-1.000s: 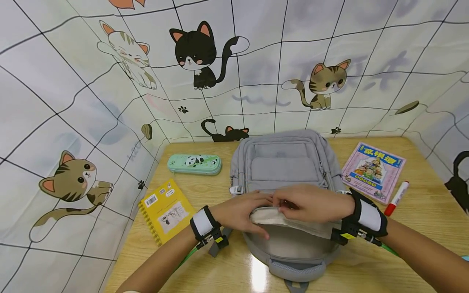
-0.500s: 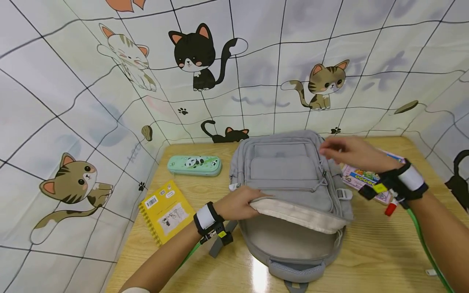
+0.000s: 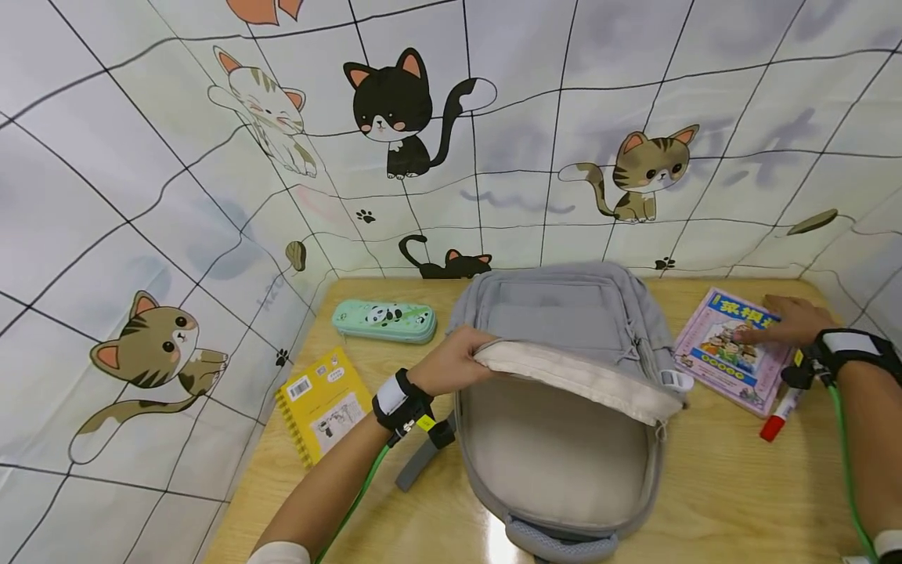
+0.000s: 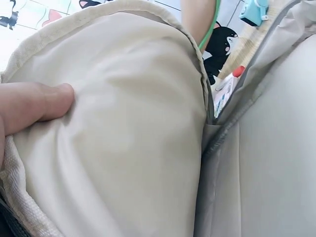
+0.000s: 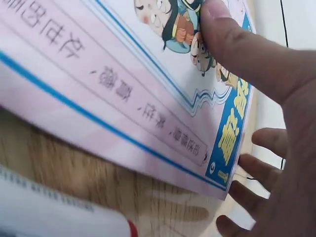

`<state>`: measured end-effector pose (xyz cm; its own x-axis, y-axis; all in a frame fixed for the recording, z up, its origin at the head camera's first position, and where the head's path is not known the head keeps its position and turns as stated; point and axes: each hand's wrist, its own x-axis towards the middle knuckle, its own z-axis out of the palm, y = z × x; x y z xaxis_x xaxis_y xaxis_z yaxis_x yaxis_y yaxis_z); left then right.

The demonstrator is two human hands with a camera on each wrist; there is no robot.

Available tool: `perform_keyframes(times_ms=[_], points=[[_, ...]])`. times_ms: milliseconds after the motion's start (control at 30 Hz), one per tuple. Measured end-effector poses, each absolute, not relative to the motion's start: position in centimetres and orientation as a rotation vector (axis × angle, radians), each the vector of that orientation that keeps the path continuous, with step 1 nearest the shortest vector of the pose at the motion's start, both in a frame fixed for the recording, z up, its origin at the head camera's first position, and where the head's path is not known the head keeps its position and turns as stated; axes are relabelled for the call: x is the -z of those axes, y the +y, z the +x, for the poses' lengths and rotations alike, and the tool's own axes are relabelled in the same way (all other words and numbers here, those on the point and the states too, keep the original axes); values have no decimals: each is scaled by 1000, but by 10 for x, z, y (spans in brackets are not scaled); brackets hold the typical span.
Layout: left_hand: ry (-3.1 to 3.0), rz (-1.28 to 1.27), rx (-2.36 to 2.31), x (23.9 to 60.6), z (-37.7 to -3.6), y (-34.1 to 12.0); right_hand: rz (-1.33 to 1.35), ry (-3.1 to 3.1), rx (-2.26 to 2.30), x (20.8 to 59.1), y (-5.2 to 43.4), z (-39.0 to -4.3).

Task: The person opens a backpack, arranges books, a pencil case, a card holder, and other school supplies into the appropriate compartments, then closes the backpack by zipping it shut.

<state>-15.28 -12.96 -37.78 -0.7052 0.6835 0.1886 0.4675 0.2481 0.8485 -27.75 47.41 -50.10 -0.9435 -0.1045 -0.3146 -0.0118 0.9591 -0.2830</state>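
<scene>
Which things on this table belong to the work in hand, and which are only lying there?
Seemingly in use:
backpack, its flap held up by the left hand
pink book, touched by the right hand

Probably just lying about:
pencil case
yellow notebook
marker

The left hand [image 4: 32, 106] is gripping the flap [image 4: 29, 52], thumb pressing its beige lining [image 4: 133, 123]; beyond, a light-blue object [image 4: 254, 12] is showing, identity unclear.
</scene>
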Motion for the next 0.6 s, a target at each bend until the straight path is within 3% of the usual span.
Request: perform_keyframes(times_ms=[433,600], points=[[2264,1097,-1492,379,-154,-128,121,2913,298,490,469,-279],[2267,1046,-1479,379,-156,-126,55,2859,605,450,469,-271]])
